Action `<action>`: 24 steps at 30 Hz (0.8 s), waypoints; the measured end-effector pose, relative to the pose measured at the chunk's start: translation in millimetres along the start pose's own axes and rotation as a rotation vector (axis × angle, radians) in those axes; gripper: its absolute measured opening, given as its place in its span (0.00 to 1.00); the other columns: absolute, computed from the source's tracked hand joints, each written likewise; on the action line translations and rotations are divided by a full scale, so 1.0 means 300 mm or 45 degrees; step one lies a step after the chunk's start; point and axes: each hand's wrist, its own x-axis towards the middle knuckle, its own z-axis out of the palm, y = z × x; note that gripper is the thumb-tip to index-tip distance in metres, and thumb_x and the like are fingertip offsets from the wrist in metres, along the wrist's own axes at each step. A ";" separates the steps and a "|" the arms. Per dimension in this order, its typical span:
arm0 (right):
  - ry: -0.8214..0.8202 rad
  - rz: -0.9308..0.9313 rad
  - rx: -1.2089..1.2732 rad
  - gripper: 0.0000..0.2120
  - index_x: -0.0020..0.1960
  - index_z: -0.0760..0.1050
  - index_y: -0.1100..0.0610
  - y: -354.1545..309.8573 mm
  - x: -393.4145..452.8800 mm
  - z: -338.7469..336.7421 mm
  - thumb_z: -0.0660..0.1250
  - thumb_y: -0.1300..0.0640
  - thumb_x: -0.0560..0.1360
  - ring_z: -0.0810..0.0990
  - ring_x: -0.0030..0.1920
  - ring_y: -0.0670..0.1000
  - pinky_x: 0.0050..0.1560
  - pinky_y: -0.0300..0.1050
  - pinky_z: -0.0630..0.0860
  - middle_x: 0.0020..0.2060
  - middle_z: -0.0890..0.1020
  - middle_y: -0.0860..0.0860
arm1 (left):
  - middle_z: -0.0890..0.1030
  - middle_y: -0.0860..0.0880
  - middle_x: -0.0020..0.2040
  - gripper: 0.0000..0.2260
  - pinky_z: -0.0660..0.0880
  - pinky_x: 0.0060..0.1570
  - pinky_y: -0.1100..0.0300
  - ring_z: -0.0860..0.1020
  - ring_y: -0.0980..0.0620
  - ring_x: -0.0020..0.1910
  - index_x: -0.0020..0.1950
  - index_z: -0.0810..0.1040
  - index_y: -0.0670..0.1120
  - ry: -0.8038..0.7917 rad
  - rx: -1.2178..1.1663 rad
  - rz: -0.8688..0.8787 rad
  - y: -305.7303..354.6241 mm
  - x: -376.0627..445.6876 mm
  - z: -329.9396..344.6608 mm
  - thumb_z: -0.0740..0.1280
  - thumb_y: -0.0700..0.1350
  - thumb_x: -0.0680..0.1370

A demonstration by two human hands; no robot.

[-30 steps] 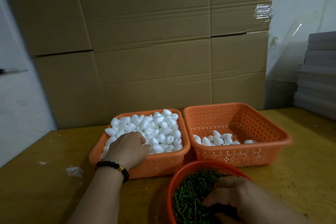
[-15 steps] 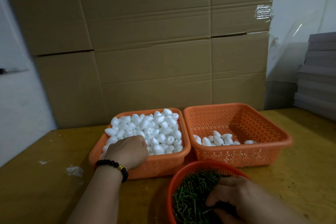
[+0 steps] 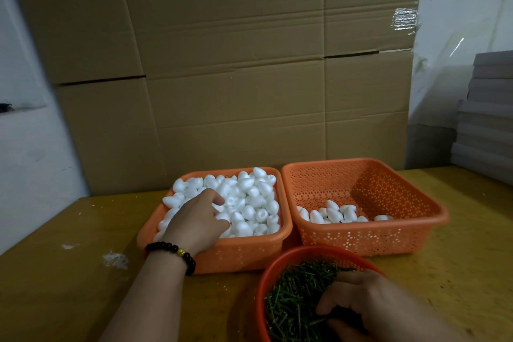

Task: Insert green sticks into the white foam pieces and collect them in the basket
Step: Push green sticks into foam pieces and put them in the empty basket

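On the yellow table (image 3: 69,286), two square orange baskets stood side by side in front of a wall of cardboard boxes (image 3: 236,78). The left basket (image 3: 244,254) was heaped with white foam pieces (image 3: 249,197), and the left hand (image 3: 195,221) lay on that heap at about nine o'clock from its middle, fingers curled down among the pieces; whether they actually gripped one I cannot tell, since the back of the hand hid the fingertips. A dark bead bracelet (image 3: 172,253) circled that wrist. The right basket (image 3: 369,236), at three o'clock from the first and just beside it, held only a small row of foam pieces (image 3: 333,215) along its near wall. At six o'clock from the gap between the two baskets sat a round orange bowl (image 3: 280,264) full of green sticks (image 3: 294,294). The right hand (image 3: 372,305) reached into the bowl at its four o'clock side, fingers curled into the pile with a stick apparently pinched between thumb and fingers. White crumbs (image 3: 115,260) lay on the table at nine o'clock from the left basket. Grey slabs (image 3: 488,119) were stacked at the far right edge.
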 end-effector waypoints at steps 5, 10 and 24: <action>0.163 -0.080 0.002 0.14 0.54 0.66 0.29 0.045 0.013 0.044 0.56 0.35 0.68 0.74 0.50 0.33 0.53 0.30 0.70 0.46 0.76 0.30 | 0.77 0.58 0.46 0.16 0.69 0.34 0.68 0.77 0.61 0.42 0.55 0.71 0.55 0.062 -0.121 0.156 0.052 -0.029 0.002 0.71 0.42 0.72; 0.090 -0.055 0.096 0.13 0.54 0.65 0.29 0.027 0.006 0.058 0.56 0.36 0.69 0.74 0.49 0.32 0.51 0.28 0.70 0.44 0.74 0.28 | 0.81 0.55 0.46 0.14 0.78 0.44 0.62 0.81 0.55 0.44 0.48 0.77 0.53 -0.117 -0.437 0.391 0.113 -0.074 0.003 0.73 0.37 0.70; 0.095 -0.033 0.117 0.15 0.54 0.69 0.36 0.025 0.005 0.051 0.60 0.39 0.68 0.73 0.47 0.33 0.48 0.28 0.70 0.41 0.73 0.28 | 0.83 0.53 0.45 0.16 0.76 0.46 0.65 0.81 0.58 0.47 0.52 0.81 0.51 -0.478 -0.799 0.603 0.211 -0.158 0.028 0.68 0.31 0.74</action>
